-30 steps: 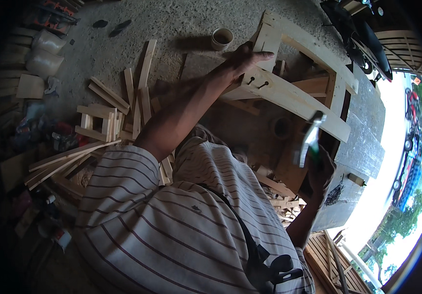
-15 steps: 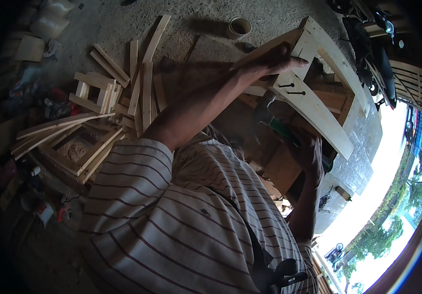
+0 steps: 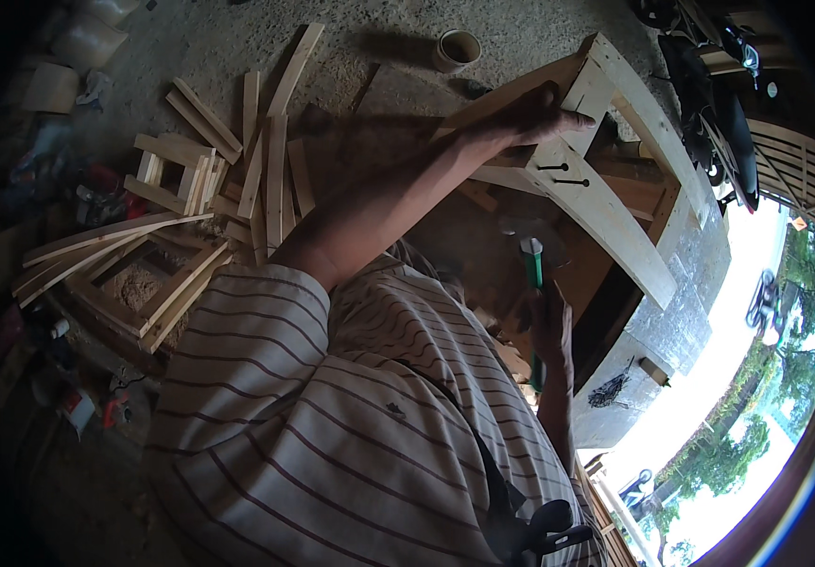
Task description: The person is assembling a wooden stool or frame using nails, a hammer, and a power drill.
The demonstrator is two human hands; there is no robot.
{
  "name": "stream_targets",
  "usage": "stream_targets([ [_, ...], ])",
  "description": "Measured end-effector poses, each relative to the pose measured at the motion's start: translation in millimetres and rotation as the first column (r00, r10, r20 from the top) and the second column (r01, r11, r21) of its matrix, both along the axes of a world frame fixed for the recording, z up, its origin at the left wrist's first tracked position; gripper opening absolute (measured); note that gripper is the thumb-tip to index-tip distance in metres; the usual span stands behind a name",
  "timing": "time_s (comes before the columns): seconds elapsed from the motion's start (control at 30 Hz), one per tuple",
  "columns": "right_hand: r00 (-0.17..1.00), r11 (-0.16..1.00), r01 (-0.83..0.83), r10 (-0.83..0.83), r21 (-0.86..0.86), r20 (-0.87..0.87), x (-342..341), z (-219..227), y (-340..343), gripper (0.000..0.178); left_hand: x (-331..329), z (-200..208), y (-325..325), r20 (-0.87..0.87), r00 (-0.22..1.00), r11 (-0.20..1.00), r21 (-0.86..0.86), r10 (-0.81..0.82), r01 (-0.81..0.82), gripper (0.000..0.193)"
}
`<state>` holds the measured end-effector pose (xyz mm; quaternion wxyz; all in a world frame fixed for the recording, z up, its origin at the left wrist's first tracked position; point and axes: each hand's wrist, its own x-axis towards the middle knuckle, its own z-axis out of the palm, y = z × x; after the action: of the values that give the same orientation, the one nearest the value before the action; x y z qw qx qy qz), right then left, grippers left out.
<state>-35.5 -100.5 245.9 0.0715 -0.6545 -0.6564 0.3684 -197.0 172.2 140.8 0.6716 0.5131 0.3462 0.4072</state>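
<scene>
Floor (image 3: pixel 351 42): rough, dusty, runs across the back and left. Metal-topped bench (image 3: pixel 677 317) on the right, grey sheet surface, bright daylight beyond it. Dark motorcycle (image 3: pixel 734 142) parked past the bench, upper right, partly cut by the lens rim.

Wooden frame (image 3: pixel 615 213) is the main workpiece: pale boards, upper right of centre, right part overlapping the bench sheet, one corner toward the person. A smaller flat frame (image 3: pixel 171 307) sits lower left with shavings inside its opening. Loose strips (image 3: pixel 278 170) are piled left of centre, fanned at mixed angles, some crossing. Round pale tub (image 3: pixel 457 50) stands on the floor at top centre, apart from the wood.

Left hand (image 3: pixel 532 118): closed on the wooden frame's near corner, thumb laid across the face; other fingers partly hidden behind the edge. Right hand (image 3: pixel 549 321): fingers wrapped round the handle of the hammer (image 3: pixel 534 271), green grip, head up. Head blurred, below the nailed board in view, and I can't confirm its clearance.

Short wood block (image 3: pixel 654 370) on the bench, dark tangled heap (image 3: pixel 609 389) just beside it, too small to identify. Smallest: two dark nails (image 3: pixel 573 181), side by side on the board near the left hand, appear to stick out.
</scene>
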Motion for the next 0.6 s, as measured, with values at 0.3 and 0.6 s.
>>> stream_targets([
  [0.3, 0.136, 0.534, 0.559, -0.813, -0.634, -0.566, -11, -16, 1, 0.036, -5, 6, -1, 0.014, 1.000, 0.999, 0.043, 0.011, -0.011, 0.071],
  [0.6, 0.200, 0.555, 0.541, -0.815, -0.632, -0.544, -23, -7, 10, 0.036, -16, 26, -7, 0.021, 0.995, 0.994, 0.063, -0.093, 0.092, 0.059],
])
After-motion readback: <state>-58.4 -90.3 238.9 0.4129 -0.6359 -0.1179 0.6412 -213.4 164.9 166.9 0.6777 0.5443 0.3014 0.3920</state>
